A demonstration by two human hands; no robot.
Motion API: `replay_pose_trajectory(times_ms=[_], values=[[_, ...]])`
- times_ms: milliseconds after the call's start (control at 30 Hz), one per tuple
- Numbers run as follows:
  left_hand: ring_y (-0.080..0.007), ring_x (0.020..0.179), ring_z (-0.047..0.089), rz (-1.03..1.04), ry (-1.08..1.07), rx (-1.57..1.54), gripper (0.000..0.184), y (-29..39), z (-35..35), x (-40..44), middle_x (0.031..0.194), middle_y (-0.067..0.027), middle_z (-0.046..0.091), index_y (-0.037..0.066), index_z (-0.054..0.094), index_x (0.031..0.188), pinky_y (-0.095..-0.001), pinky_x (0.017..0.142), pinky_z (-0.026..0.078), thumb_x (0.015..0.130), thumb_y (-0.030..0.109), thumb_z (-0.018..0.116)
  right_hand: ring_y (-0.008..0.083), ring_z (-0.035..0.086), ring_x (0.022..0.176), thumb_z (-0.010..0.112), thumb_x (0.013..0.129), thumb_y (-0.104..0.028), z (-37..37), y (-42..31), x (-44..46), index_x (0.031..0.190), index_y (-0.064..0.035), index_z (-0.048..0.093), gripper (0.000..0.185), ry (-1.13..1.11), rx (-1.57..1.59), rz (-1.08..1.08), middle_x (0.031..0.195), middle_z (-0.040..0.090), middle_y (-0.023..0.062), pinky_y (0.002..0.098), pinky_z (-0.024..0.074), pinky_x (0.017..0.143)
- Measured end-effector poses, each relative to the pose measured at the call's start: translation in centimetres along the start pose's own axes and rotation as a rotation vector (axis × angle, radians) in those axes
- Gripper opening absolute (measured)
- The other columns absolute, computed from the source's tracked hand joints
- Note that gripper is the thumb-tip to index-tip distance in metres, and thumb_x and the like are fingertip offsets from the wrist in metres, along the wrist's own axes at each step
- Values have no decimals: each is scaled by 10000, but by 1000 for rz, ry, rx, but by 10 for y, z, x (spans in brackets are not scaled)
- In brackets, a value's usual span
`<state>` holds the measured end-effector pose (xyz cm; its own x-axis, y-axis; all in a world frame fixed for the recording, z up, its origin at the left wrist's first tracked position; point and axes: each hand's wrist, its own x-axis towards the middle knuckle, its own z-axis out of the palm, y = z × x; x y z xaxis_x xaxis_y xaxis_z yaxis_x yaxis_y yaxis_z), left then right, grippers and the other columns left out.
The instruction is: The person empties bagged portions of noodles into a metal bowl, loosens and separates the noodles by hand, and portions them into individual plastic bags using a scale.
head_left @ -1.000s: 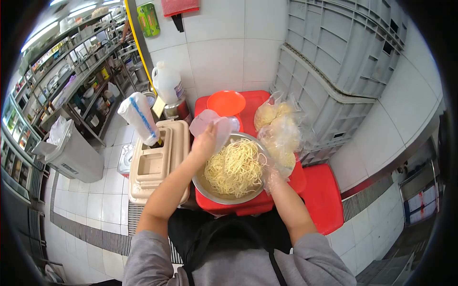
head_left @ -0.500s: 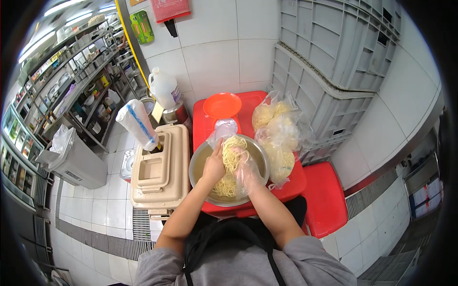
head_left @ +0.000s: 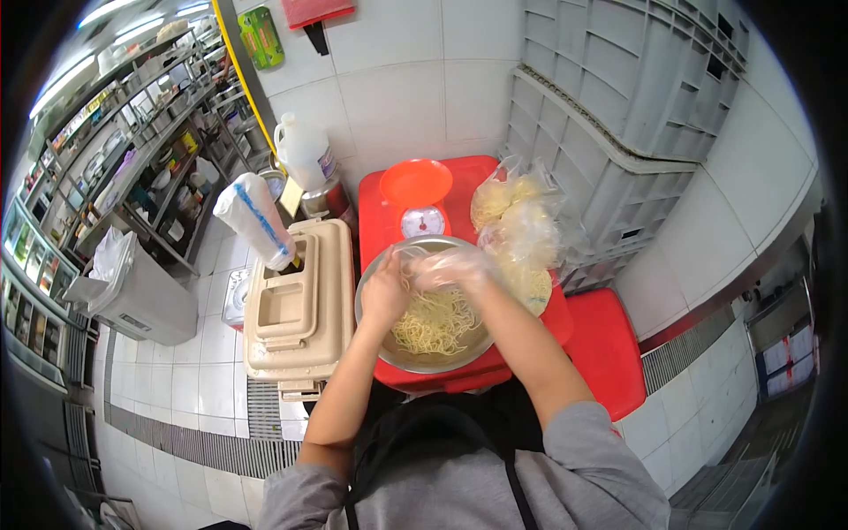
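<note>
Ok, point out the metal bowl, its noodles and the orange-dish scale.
Metal bowl (head_left: pixel 430 366), head view: near rim.
Noodles (head_left: pixel 435 325), head view: middle of the pile.
Scale (head_left: pixel 423 223), head view: dial face.

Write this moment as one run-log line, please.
left hand: over metal bowl | right hand: blurred, over bowl | noodles: in bowl | dial scale: beyond bowl | grips: unclear

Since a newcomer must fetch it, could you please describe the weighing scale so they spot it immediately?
Find the red surface before the tiled wall. On it, beyond the metal bowl of noodles and left of the plastic bags, the weighing scale stands out by its orange-red dish and white dial.
</note>
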<state>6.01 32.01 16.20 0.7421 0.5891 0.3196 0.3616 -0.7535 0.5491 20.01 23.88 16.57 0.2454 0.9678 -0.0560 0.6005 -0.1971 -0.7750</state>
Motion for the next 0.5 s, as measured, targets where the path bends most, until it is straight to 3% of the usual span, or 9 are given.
replay_pose_trajectory(times_ms=[133, 167, 233, 333, 367, 433, 500], values=[[-327, 1222, 438, 78, -29, -196, 651, -14, -11, 1, 1340, -205, 427, -45, 419, 1289, -353, 1005, 366, 644, -77, 504, 255, 530, 1077, 678, 765, -219, -44, -6, -22, 1336, 16, 365, 692, -229, 343, -27, 1273, 451, 198, 313, 442, 890], [-326, 1225, 437, 73, -28, -229, 661, -10, -11, 1, 1323, -215, 442, -52, 405, 1296, -349, 1009, 359, 642, -74, 505, 245, 477, 1169, 752, 688, -288, -34, -12, -33, 1374, -12, 306, 863, -52, 206, 0, 1351, 388, 151, 333, 398, 964], [-324, 1230, 435, 69, -25, -299, 683, 17, -21, 3, 1289, -235, 471, -66, 379, 1310, -342, 1018, 345, 639, -70, 506, 243, 468, 1183, 761, 681, -329, 17, 21, -21, 1376, -69, 328, 859, 315, -21, -271, 1288, 456, 166, 344, 392, 976], [-289, 1160, 516, 27, -64, -691, 694, 34, -41, 12, 1235, -236, 518, -59, 365, 1324, -312, 963, 390, 646, -60, 512, 205, 511, 1104, 728, 726, -327, 35, -9, -44, 1345, -68, 372, 760, 439, 375, -267, 1183, 536, 132, 324, 433, 919], [-202, 999, 595, 27, -49, -700, 705, 43, -59, 11, 1197, -198, 553, -45, 354, 1342, -273, 819, 463, 654, -80, 502, 193, 543, 1047, 707, 747, -301, 44, 0, -40, 1323, -58, 403, 695, 439, 468, -254, 1143, 558, 125, 314, 453, 882], [-144, 875, 590, -74, -42, -884, 713, 45, -78, 12, 1153, -154, 572, -32, 348, 1355, -246, 713, 475, 660, -93, 496, 161, 585, 908, 657, 783, -245, 51, 15, -34, 1248, -39, 480, 538, 400, 618, -130, 1032, 598, 99, 290, 481, 784], [-140, 960, 568, -165, -117, -919, 735, 34, -84, 16, 1232, -124, 515, -36, 320, 1368, -250, 740, 479, 655, -127, 474, 120, 603, 742, 598, 812, -184, 41, 33, -41, 1140, -20, 571, 368, 331, 716, 95, 891, 633, 64, 263, 495, 663]])
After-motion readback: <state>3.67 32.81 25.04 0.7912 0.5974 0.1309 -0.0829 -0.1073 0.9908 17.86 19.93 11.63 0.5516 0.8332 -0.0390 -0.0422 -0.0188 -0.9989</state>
